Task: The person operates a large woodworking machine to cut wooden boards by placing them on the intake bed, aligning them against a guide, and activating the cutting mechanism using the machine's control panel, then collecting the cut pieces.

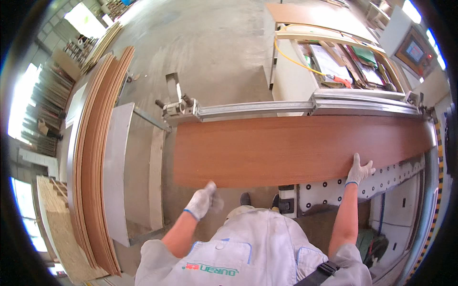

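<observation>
We look down on a long reddish-brown panel [286, 150] lying flat in front of the person's body, its long axis running left to right and roughly parallel to the metal rail [257, 107] along its far side. Its squared left end points out over the concrete floor [214, 52], just below the bracket [180, 109] at the rail's left end; its other end points right, to the side where we see a yellow-and-black striped strip [438, 162]. Under the panel's right part, the white counter [334, 192] dotted with black shows along the near edge, while the left part juts out beyond it. We see the gloved right hand [360, 170] spread at that near edge, fingers loose and laid over the panel's top rather than closed around it. The gloved left hand [201, 200] is at the near edge too, close to the left corner, but it is blurred and we cannot tell whether it grips the panel or merely touches it. Beyond the rail we find an orange air gun [341, 81] on a yellow hose [296, 62], and well to the left a stack of brown boards [93, 162].
</observation>
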`<state>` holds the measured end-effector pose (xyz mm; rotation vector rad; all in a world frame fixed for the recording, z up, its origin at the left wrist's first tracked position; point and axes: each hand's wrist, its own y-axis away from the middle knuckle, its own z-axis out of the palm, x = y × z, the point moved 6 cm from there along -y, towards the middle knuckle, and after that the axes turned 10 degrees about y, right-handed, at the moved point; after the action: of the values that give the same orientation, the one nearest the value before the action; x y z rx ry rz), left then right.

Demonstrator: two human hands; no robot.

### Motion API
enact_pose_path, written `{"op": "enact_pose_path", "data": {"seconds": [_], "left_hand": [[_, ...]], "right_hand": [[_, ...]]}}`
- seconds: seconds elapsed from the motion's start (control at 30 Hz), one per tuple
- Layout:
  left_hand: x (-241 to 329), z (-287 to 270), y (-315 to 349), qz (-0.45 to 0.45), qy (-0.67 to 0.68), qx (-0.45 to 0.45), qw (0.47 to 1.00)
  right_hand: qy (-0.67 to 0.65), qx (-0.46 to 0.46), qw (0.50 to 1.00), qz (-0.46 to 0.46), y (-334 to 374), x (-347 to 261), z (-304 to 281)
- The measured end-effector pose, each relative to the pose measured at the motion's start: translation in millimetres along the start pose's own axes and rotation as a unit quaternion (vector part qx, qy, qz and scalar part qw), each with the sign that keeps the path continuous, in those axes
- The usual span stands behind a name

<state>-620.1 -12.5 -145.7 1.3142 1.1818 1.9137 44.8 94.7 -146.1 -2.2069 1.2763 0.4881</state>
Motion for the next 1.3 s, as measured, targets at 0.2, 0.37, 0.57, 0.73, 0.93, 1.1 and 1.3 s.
{"op": "enact_pose_path", "data": {"seconds": [0.2,0.37,0.57,0.73,0.93,1.1,1.3], "left_hand": [[267.8,61.7,71.4,0.678,-0.308,0.203,0.636],[455.3,-52.1,-53.7,0.600,-0.323,0.390,0.619],[456.7,-28.6,-67.2,0.611,-0.274,0.315,0.673],[328.1,-92.9,38.0,0.642,-0.143,0.444,0.609],[183.9,-27.2,28.2,0.552,-0.039,0.224,0.802],[176.4,-70.6,-27.3,0.587,-0.181,0.332,0.716],[182.5,-55.4,-22.8,0.418,-0.318,0.356,0.773]], "right_hand": [[0.029,0.058,0.995,-0.076,37.1,-24.8,-15.2],[-0.047,-0.060,0.996,0.048,47.5,-58.7,-24.5],[-0.034,-0.038,0.996,0.067,46.0,-30.2,-30.0],[-0.063,-0.045,0.996,0.039,58.2,-64.3,-31.7],[-0.115,-0.013,0.990,-0.086,45.9,-45.4,-66.1],[0.006,0.014,1.000,-0.008,42.3,2.5,-68.5],[0.005,-0.013,1.000,0.016,35.0,6.0,-54.4]]}}
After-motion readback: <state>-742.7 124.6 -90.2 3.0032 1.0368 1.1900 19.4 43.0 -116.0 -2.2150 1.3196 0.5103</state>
